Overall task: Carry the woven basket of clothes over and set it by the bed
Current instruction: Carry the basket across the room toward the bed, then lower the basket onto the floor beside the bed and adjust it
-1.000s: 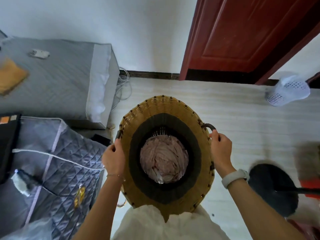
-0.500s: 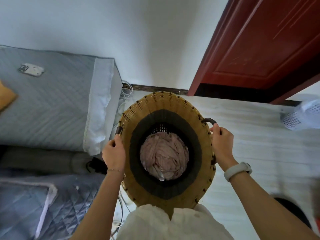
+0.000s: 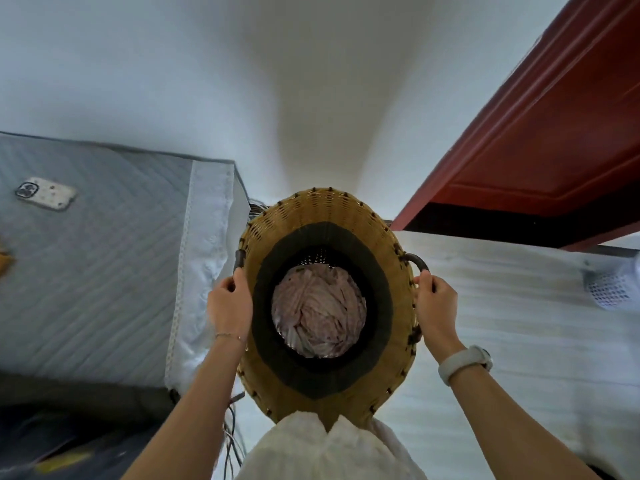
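I look straight down into a tall woven basket [image 3: 325, 209], tan with a dark band inside, held up in front of my body. Pale pink clothes [image 3: 318, 311] lie bunched at its bottom. My left hand [image 3: 228, 306] grips the dark handle on its left side, and my right hand [image 3: 434, 306], with a white watch on the wrist, grips the handle on the right. The bed [image 3: 97, 265], grey quilted with a white edge, lies just left of the basket, its corner almost touching the basket's rim.
A phone [image 3: 45, 197] lies on the bed. Cables [image 3: 232, 441] trail on the floor between bed and basket. A dark red door [image 3: 540, 140] stands at the upper right, a white perforated bin [image 3: 614, 289] at the right edge. White wall rises ahead.
I have moved forward with the basket toward the wall and the bed's corner. The bed now sits closer on the left, and the dark quilt and round black base have slid out of view.
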The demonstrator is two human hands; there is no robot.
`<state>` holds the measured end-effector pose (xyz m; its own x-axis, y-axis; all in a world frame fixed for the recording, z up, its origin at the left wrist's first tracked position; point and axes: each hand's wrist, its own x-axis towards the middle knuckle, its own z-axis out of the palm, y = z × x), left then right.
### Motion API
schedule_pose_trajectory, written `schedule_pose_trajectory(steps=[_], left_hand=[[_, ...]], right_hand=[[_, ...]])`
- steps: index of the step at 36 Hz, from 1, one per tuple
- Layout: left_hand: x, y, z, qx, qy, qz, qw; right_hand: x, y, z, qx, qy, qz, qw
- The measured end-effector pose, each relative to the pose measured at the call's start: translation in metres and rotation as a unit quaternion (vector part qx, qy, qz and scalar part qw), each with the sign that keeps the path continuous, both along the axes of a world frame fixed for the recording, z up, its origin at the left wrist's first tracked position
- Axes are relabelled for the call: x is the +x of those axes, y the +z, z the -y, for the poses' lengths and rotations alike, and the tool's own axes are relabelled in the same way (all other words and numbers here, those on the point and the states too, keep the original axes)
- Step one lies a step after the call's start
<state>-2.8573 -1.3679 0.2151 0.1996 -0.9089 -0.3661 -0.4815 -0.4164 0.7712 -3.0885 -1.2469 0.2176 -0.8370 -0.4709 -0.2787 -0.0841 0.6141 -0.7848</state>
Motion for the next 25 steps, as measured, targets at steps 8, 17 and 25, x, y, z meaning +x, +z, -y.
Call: schedule_pose_trajectory(steps=[8, 17, 25], left_hand=[[-0.045, -0.039, 0.086, 0.033, -0.009, 0.003, 0.999], [-0.082, -0.094, 0.162, 0.088, -0.036, 0.013, 0.995], [-0.093, -0.162, 0.204, 0.147, -0.066, 0.016, 0.987]], right_hand=[[-0.046, -0.044, 0.080, 0.022, -0.024, 0.060, 0.998], [-0.091, -0.103, 0.153, 0.073, 0.000, 0.102, 0.992], [-0.106, -0.177, 0.189, 0.131, 0.008, 0.109, 0.985]])
